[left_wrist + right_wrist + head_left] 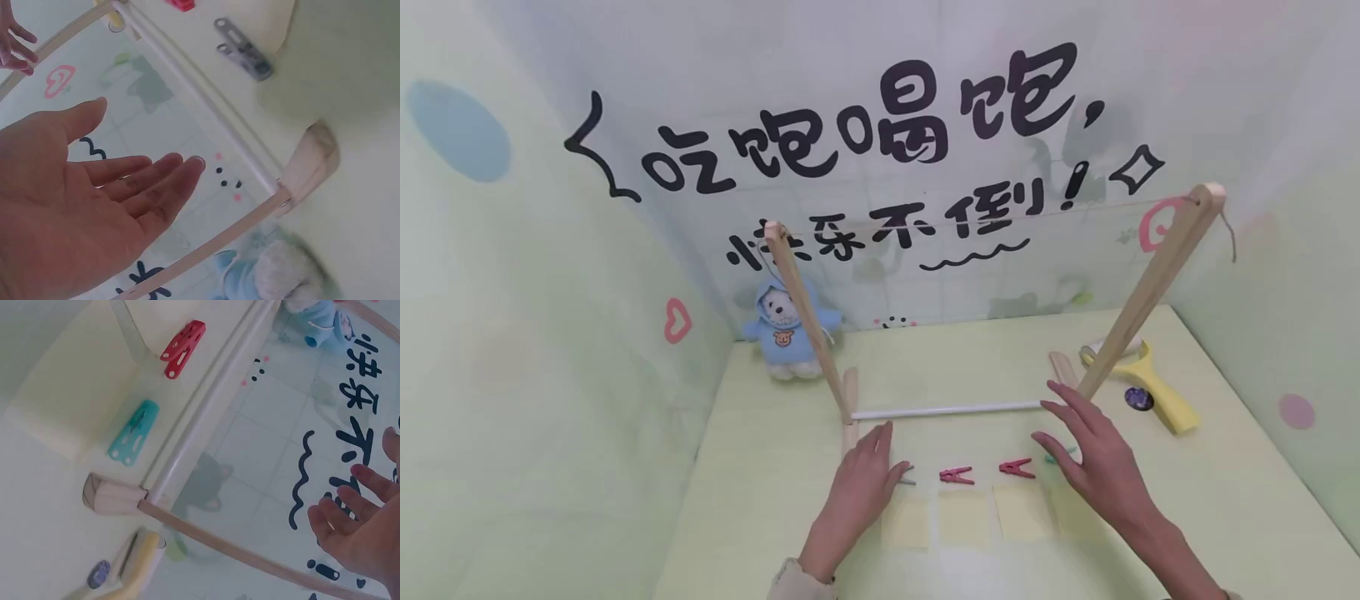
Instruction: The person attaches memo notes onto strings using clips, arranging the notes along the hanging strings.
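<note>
My left hand (867,471) is over the near left side of the wooden frame (1123,300), its fingers loosely extended with nothing in them. Beneath its thumb shows part of a grey-blue clothespin (245,51). My right hand (1101,458) hovers by the frame's right foot, fingers spread and holding nothing. It partly covers a teal clothespin (134,432). Between the hands lie a dark pink clothespin (957,476) and a red clothespin (1017,468). Pale yellow paper squares (964,518) lie in a row nearer me. A white rod (955,411) joins the frame's two posts low down; a thin string (1000,218) spans their tops.
A plush toy in a blue hoodie (786,333) sits behind the left post. On the right are a yellow-handled lint roller (1165,396) and a small dark round object (1138,399). A printed backdrop (880,50) stands behind the table (737,500).
</note>
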Demonstrator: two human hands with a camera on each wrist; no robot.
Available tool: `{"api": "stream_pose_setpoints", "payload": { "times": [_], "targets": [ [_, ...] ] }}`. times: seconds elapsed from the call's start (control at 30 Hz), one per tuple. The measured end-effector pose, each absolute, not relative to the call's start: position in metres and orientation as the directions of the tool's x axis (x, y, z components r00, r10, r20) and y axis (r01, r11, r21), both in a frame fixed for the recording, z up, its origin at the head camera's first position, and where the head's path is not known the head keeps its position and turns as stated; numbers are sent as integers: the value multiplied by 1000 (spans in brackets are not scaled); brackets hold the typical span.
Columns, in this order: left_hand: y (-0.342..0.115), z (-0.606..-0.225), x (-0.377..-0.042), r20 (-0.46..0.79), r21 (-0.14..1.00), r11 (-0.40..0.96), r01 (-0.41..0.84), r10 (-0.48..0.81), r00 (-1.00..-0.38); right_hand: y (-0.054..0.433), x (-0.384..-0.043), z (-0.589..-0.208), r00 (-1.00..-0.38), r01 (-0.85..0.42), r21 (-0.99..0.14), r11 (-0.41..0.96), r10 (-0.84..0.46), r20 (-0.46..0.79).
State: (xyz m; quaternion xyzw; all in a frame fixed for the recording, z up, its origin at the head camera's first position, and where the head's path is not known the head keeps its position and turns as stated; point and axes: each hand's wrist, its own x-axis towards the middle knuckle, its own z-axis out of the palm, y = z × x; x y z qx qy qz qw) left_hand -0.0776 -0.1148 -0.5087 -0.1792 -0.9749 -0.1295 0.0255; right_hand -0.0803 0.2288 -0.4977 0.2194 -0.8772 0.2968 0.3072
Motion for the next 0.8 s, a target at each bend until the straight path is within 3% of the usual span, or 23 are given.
{"api": "stream_pose_setpoints", "payload": {
  "times": [0.2,0.33,0.47,0.57,0.8],
  "targets": [
    [-127,-559,-59,78,354,899,258,247,-966,211,-76,-508,-774,-535,-435,724,-214,596],
    [-133,-591,-47,-37,477,870,122,159,-987,198,-77,-514,-785,-553,-437,709,-269,557],
    [-131,-591,-37,-149,590,807,-5,102,-984,175,-80,-522,-829,-539,-476,694,-339,444],
    [-128,-581,-32,-179,608,792,-55,69,-981,150,-85,-528,-864,-503,-512,697,-386,323],
    [-124,-582,-35,-218,623,776,-97,53,-975,101,-98,-558,-798,-602,-368,708,-519,306]
  ]
}}
